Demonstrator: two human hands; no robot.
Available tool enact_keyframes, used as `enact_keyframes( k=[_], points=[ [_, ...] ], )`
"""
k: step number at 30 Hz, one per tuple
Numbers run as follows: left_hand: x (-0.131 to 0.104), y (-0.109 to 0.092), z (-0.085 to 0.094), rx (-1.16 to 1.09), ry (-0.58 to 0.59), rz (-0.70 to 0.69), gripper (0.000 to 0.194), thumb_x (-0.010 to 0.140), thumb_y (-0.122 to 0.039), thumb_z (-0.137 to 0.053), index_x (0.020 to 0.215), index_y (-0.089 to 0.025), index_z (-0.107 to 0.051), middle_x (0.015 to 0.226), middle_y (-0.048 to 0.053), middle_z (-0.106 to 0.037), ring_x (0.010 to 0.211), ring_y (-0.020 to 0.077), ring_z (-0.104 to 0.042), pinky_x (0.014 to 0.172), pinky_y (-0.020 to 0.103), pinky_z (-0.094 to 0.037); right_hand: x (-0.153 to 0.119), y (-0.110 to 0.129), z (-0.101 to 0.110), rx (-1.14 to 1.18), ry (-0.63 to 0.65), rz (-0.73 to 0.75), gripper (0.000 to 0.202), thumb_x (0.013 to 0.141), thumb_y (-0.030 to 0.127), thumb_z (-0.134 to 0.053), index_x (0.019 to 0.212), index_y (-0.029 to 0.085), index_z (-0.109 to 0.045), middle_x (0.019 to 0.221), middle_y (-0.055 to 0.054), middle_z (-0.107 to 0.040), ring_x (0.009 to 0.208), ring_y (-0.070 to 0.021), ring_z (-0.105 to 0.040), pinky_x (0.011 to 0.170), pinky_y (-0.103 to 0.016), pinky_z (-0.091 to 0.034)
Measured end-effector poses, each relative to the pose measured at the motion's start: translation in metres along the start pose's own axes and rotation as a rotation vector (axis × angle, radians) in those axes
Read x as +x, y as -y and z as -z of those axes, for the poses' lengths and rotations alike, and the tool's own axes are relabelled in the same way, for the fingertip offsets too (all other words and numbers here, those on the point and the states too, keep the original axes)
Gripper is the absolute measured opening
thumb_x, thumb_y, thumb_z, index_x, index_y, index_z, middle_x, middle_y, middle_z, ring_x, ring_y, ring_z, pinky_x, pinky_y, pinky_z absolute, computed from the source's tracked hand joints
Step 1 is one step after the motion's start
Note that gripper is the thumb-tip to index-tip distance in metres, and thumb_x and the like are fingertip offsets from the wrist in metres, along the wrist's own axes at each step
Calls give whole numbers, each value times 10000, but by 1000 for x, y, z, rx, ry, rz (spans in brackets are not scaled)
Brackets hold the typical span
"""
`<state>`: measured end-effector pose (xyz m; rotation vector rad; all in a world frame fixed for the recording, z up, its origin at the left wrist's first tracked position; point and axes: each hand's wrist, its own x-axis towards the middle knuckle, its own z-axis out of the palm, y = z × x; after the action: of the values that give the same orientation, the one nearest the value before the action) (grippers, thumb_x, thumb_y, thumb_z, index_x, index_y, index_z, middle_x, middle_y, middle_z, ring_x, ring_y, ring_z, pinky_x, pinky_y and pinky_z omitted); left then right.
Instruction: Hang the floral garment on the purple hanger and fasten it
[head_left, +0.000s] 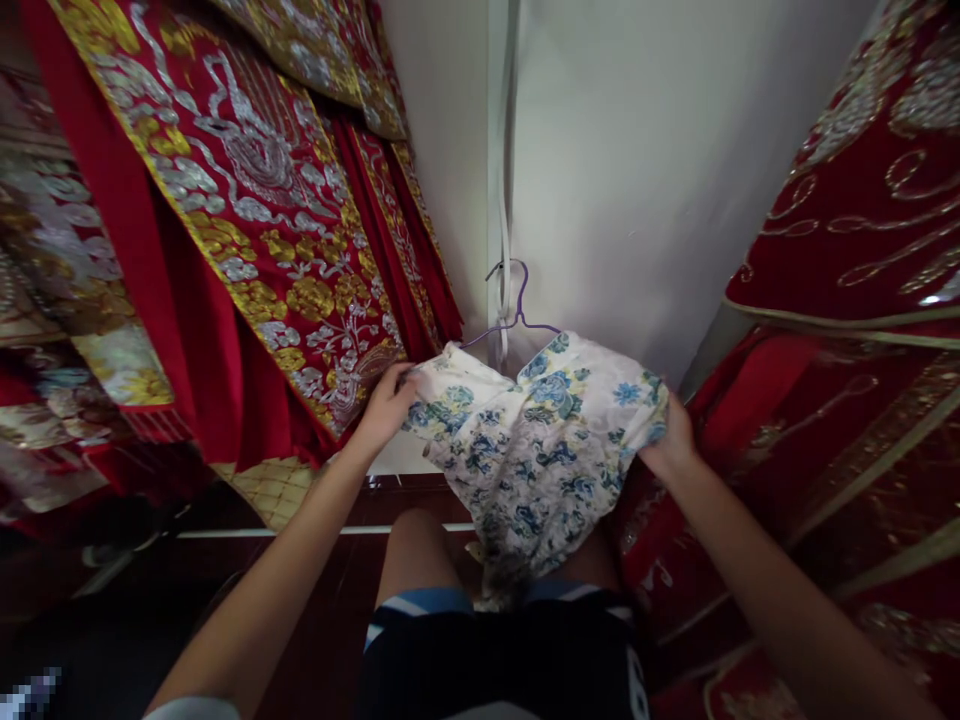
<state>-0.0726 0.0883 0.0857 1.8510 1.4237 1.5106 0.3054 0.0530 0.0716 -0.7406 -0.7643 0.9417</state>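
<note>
A white blouse with blue and yellow flowers (536, 440) hangs in front of me on a purple hanger (519, 318), whose hook points up toward the wall. My left hand (390, 402) is closed on the blouse's left sleeve, with thumb and fingers around the fabric. At the other side my right hand (671, 440) grips the right sleeve; its fingers are partly hidden behind the cloth. Between both hands the blouse is spread wide, its V-neck facing up and its lower part gathered in folds above my lap.
Red garments with gold and silver embroidery (277, 190) hang at the left. More dark red embroidered clothes (862, 200) hang close on the right. A white wall (615, 170) with a vertical pipe or cable (505, 150) stands ahead. A pale rail (285, 533) runs low across the dark floor.
</note>
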Motion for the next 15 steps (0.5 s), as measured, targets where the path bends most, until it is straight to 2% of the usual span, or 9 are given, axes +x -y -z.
enact_keyframes(
  k=[3, 5, 7, 11, 13, 15],
  points=[
    [-15, 1, -9, -85, -91, 81, 568, 787, -479, -643, 1246, -164, -527, 1165, 124, -614, 1113, 278, -592, 1027, 473, -447, -5, 10, 4, 40, -64, -92, 321, 850, 513, -631, 810, 199, -680, 807, -67, -748, 918, -254, -729, 792, -399, -612],
    [-19, -12, -14, -127, -160, 36, 627, 777, -461, -675, 1305, -181, -488, 1321, 147, -540, 1263, 299, -510, 1130, 502, -356, -6, 17, 1, 40, -90, -58, 212, 788, 389, -738, 819, 188, -681, 764, -41, -737, 864, -233, -734, 770, -356, -615],
    [-17, -29, -16, -207, -183, -22, 672, 774, -434, -694, 1354, -198, -452, 1401, 152, -490, 1315, 308, -477, 1159, 514, -325, -3, 22, -5, 74, -130, -17, 151, 782, 317, -753, 818, 189, -683, 714, -17, -716, 802, -211, -731, 749, -331, -616],
    [2, -54, -13, -338, -52, -220, 785, 736, -338, -742, 1426, -264, -375, 1450, 135, -474, 1209, 298, -575, 1060, 503, -455, 3, 27, -14, 219, -237, -31, 147, 906, 276, -620, 796, 187, -659, 734, -11, -702, 721, -168, -709, 759, -332, -617],
    [9, -57, -11, -298, 11, -319, 814, 747, -347, -745, 1452, -284, -343, 1486, 136, -444, 1206, 298, -580, 1034, 497, -478, -1, 29, -16, 281, -293, -51, 204, 956, 261, -545, 800, 175, -644, 785, -12, -707, 715, -143, -697, 774, -324, -615],
    [9, -58, -12, -159, 7, -407, 824, 777, -377, -733, 1480, -281, -314, 1528, 144, -393, 1293, 318, -516, 1077, 519, -436, -13, 32, -15, 305, -352, -34, 235, 979, 258, -508, 809, 165, -642, 813, -10, -708, 732, -127, -692, 757, -293, -612]
  ],
)
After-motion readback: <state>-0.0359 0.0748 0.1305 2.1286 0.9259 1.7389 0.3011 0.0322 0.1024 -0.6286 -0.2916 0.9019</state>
